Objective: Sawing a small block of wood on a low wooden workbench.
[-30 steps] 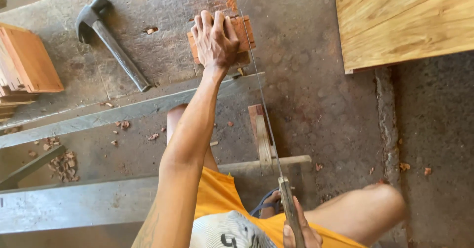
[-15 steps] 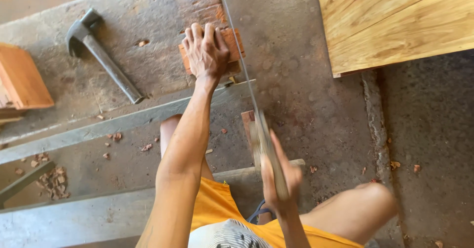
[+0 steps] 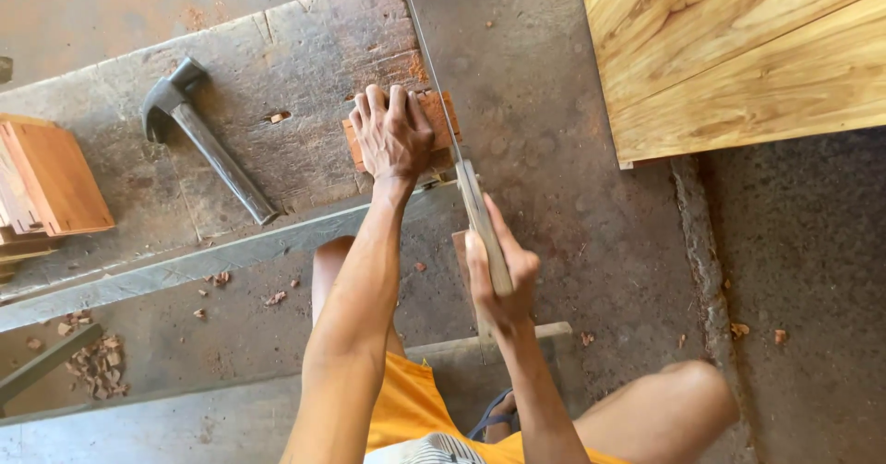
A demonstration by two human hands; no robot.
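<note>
A reddish wood block (image 3: 434, 127) is pinned flat on the worktop (image 3: 277, 150) by the left hand (image 3: 392, 136), fingers spread, steadying it while the saw (image 3: 452, 141) is gripped by the right hand (image 3: 498, 279), fingers clamped on its handle.

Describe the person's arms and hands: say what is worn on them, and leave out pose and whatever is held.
Both arms are bare from the upper arm down: no sleeves reach them. The left hand and right hand have no gloves, and no rings, watch or bands show. The only clothing in view is an orange garment at the body.
</note>
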